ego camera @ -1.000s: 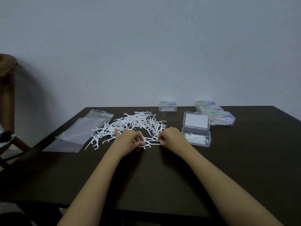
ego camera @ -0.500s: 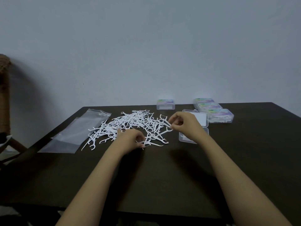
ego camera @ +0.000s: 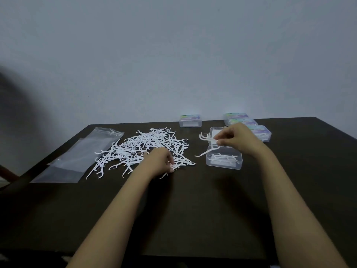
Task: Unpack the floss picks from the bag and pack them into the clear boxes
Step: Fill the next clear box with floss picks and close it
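Since half a second ago my right hand (ego camera: 238,139) has drawn away from the heap to the right, and it now hangs over the open clear box (ego camera: 222,165), which it was covering before. Thumb and fingertips pinch a small bunch of floss picks (ego camera: 207,140). Their heads fan out to the left, and one handle trails down and left past the box's left corner.

The box sits on the dark table (ego camera: 183,209) with its lid (ego camera: 215,132) hinged back behind it, partly hidden by the bunch and my fingers. A few white picks (ego camera: 224,157) already lie flat in the bottom, running roughly side to side.

My left hand (ego camera: 159,161) has stayed at the near edge of the loose pile of floss picks (ego camera: 146,146). It is knuckles up with the fingers curled down onto the picks, and I cannot tell whether it actually grips one. The pile spreads between the box and the clear plastic bag (ego camera: 77,157), which lies flat at the table's left side.

At the far edge stands one closed box (ego camera: 190,121) with a coloured label on its lid. To its right, behind my right hand, is a row of three closed boxes (ego camera: 234,116). White picks show through the wall of the nearest one.
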Tool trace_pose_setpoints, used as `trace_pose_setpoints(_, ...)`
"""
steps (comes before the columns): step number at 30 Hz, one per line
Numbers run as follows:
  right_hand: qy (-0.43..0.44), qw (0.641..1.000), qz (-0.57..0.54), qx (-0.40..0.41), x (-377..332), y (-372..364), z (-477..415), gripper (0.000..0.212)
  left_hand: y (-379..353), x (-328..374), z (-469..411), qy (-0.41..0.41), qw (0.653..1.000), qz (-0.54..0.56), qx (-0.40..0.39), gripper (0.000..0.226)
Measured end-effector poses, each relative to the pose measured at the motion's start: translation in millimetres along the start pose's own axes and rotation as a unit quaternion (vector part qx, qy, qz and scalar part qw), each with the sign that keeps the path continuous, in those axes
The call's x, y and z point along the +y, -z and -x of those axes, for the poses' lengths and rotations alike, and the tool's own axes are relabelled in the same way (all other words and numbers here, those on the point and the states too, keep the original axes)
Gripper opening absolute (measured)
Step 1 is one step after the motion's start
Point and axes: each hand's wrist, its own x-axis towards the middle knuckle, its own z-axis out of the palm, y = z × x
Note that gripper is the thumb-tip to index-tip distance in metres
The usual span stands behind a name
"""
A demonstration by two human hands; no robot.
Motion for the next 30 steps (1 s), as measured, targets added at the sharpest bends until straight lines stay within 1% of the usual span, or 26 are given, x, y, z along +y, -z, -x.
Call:
trace_pose_setpoints(4,-0.031,0.997,0.029,0.07,9,15,5,0.024,-1,1,0,0.004,1.0,-0.013,-0.013,0.015)
trace_pose_setpoints(6,-0.057,0.994,0.05,0.077,15,18,7,0.023,-1,3,-2,0.006,0.999,-0.021,-0.027,0.016)
trace_pose_setpoints(9,-0.09,0.993,0.073,0.035,19,12,4,0.021,-2,6,-6,0.007,0.999,-0.024,-0.041,0.019)
trace_pose_setpoints(12,-0.106,0.991,0.074,-0.014,22,6,1,0.019,-2,14,-9,-0.005,0.997,-0.059,-0.048,0.019)
trace_pose_setpoints(16,-0.105,0.993,0.056,-0.02,24,4,-1,0.019,-2,24,-11,-0.014,0.995,-0.085,-0.054,0.02)
trace_pose_setpoints(19,-0.094,0.994,0.059,0.011,23,4,-3,0.021,-1,29,-15,-0.028,0.998,-0.057,-0.03,0.018)
trace_pose_setpoints(21,-0.081,0.994,0.062,0.036,24,4,-5,0.021,-1,34,-19,-0.047,0.998,-0.028,0.008,0.015)
trace_pose_setpoints(24,-0.074,0.994,0.069,0.047,24,2,-6,0.02,-3,46,-26,-0.087,0.995,0.013,0.054,0.014)
trace_pose_setpoints(27,-0.071,0.993,0.079,0.049,25,1,-7,0.02,-7,65,-32,-0.116,0.99,0.045,0.073,0.014)
trace_pose_setpoints(30,-0.071,0.993,0.079,0.049,27,1,-8,0.019,-14,86,-37,-0.137,0.986,0.062,0.076,0.016)
